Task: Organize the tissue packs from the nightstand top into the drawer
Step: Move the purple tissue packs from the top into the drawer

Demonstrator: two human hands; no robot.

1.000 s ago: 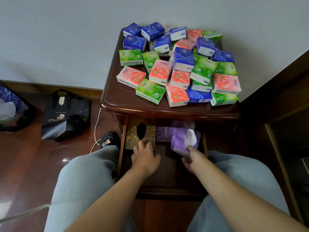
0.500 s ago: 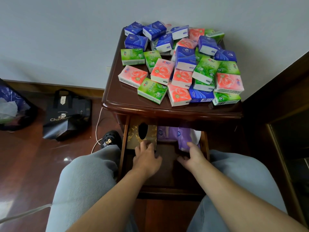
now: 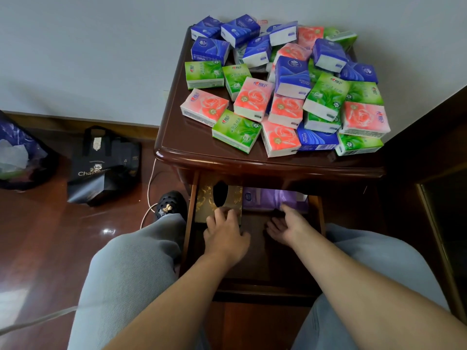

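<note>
Your left hand (image 3: 225,233) rests fingers-down on the gold tissue box (image 3: 206,205); your right hand (image 3: 288,227) lies open, fingertips touching the purple packs (image 3: 267,198) — both inside the drawer (image 3: 255,258); above them, the tissue packs (image 3: 283,92) pile on the nightstand top (image 3: 192,152).

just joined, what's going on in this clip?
A seated person is sorting tissue packs at a nightstand. Both hands are down in the open drawer: the left hand rests against a gold tissue box, and the right hand, open, touches the purple packs at the back. Neither hand holds a pack. The pile of blue, green and pink packs sits on top, not yet put away.
</note>
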